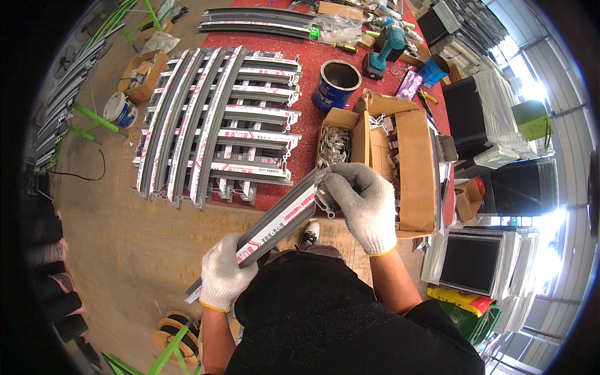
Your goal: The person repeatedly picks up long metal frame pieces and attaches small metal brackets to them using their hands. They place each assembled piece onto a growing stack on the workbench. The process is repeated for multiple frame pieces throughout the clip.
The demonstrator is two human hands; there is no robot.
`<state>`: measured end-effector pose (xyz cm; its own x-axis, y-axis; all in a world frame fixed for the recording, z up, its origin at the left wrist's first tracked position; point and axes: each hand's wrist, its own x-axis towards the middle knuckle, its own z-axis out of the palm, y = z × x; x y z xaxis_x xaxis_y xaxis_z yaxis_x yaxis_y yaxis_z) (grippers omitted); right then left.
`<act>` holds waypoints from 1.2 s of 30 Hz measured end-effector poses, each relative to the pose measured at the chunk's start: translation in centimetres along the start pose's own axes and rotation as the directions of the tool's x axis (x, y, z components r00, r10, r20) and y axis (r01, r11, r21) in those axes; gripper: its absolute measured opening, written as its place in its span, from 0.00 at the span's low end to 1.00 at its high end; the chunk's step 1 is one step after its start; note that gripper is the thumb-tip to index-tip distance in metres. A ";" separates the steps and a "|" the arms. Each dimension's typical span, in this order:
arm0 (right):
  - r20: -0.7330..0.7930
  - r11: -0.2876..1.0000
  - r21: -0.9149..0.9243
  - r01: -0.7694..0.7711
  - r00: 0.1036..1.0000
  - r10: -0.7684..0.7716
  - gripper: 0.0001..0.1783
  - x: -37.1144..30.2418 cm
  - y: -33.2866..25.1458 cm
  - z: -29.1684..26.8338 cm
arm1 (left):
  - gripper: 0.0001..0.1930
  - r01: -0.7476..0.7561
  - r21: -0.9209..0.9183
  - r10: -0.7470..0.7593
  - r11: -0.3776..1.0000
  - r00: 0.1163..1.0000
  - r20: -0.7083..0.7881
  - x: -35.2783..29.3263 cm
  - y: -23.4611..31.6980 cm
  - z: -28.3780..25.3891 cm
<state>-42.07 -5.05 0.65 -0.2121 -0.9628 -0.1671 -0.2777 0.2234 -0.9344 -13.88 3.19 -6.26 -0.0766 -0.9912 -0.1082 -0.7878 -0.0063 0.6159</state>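
Note:
A grey aluminium profile [281, 220] with a white and red printed film strip lies slantwise across the front of my body. My left hand [226, 273], in a white knitted glove, is closed round its lower end. At the upper end my right hand [361, 203], in a matching glove, has its fingers bent against the profile's open end; whether a small part sits between them is hidden. Just beyond that end stands a small carton [335, 117] of loose metal pieces, beside a larger open cardboard box [417, 169].
Crosswise stacks of similar profiles [215, 125] lie on the red table [306, 53], their ends overhanging its left edge. A blue can [337, 84], a cordless drill [383, 53] and pliers [427, 97] stand or lie farther back. Green metal stands [94, 117] and a white bucket [120, 110] are at left.

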 end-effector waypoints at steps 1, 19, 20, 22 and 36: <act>0.013 0.999 -0.027 0.032 0.999 -0.032 0.12 0.0 0.1 0.0 | 0.23 -0.001 -0.019 0.001 1.000 1.000 0.001 0.0 0.0 0.0; -0.024 0.983 0.080 0.165 0.986 -0.164 0.12 1.3 -0.6 -2.9 | 0.19 -0.097 0.009 0.097 0.995 0.995 -0.030 1.6 3.2 -1.5; -0.007 0.981 0.058 0.187 0.982 -0.187 0.12 1.4 -1.0 -3.3 | 0.19 -0.121 0.009 0.121 0.993 0.992 -0.041 2.0 3.3 -1.6; 0.050 0.974 -0.010 0.228 0.973 -0.227 0.13 1.6 -1.4 -3.2 | 0.20 -0.141 -0.009 0.140 0.990 0.988 -0.067 2.3 3.6 -1.9; 0.119 0.990 0.054 0.133 0.983 -0.138 0.18 2.7 2.0 -1.5 | 0.27 0.075 -0.085 -0.067 0.994 0.994 0.091 3.9 3.0 -1.7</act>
<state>-44.56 -7.01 -1.20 -0.0587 -0.9956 -0.0724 -0.2520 0.0849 -0.9640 -15.48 -0.91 -3.51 -0.0788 -0.9723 -0.2200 -0.7366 -0.0920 0.6700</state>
